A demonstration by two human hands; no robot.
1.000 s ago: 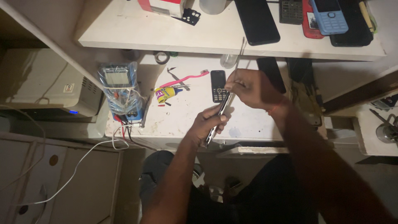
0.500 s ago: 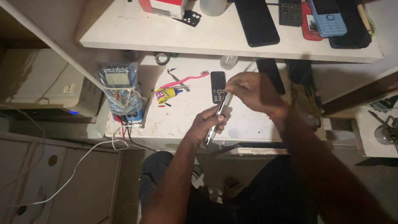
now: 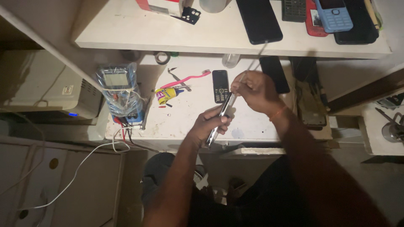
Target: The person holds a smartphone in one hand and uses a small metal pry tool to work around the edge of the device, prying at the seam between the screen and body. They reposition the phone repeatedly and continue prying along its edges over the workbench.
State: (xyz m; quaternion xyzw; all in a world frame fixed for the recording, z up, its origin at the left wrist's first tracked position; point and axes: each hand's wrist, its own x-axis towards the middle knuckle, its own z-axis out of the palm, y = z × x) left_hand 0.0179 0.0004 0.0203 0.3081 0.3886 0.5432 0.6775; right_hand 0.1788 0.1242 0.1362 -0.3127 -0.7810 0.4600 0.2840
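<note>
While the multimeter (image 3: 119,90), wrapped in clear plastic with red and black leads trailing off the edge, sits idle at the far left of the worktable (image 3: 181,122), the work itself goes on above the table's front edge. A yellow glue tube (image 3: 167,95) and a pink toothbrush (image 3: 187,78) lie next along, then a small black keypad phone (image 3: 220,86) flat on the surface. The left hand (image 3: 210,126) is closed around a slim silver phone (image 3: 220,120), held edge-on and tilted in the air, just in front of the keypad phone. The right hand (image 3: 254,88) pinches a thin metal tool (image 3: 252,65) at the silver phone's upper end.

To my eye this is prying or probing at a seam, and it would go best with the left grip firm near the middle, the tool kept shallow and nearly parallel to the edge, and pressure applied in small steps so the tip does not slip toward the fingers.

Compared with half a second ago, both hands sit almost where they were; the tool's long shaft now angles up toward the shelf (image 3: 210,35) as it did a second ago.
</note>
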